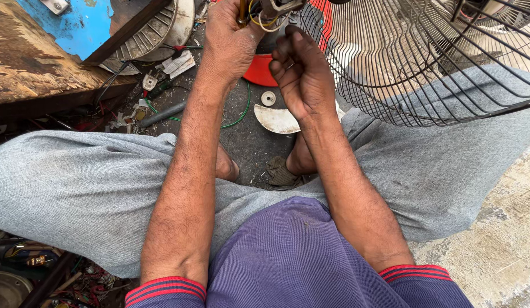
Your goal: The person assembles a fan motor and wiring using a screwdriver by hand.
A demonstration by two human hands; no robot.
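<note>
— What did the left hand have hold of?

— It was closed in a fist round a thin brownish handle, most likely a screwdriver, held upright at the grey motor housing with yellow and white wires at the top edge of the view. The fist looked like a bracing grip, so the tool stayed square to the part.

— And the right hand?

— Just beside the left, a little lower, fingers curled inward with the tips bunched against the thumb. It seemed to pinch something small, but whatever it was lay hidden behind the fingers, so I could not tell what.

— Where was the motor relative to the person?

— Raised above the dirty grey floor in front of the crossed legs in grey trousers, near the dark wire fan guard, which leaned over the right knee. Sitting that way put the work between both forearms, close to the eyes.

— Anything lying loose?

— A round red plastic part sat under the hands, a small white ring and a white curved plate just past the bare feet, within easy reach. A green wire looped across the floor, and a worn wooden board stood at the far left corner.
</note>
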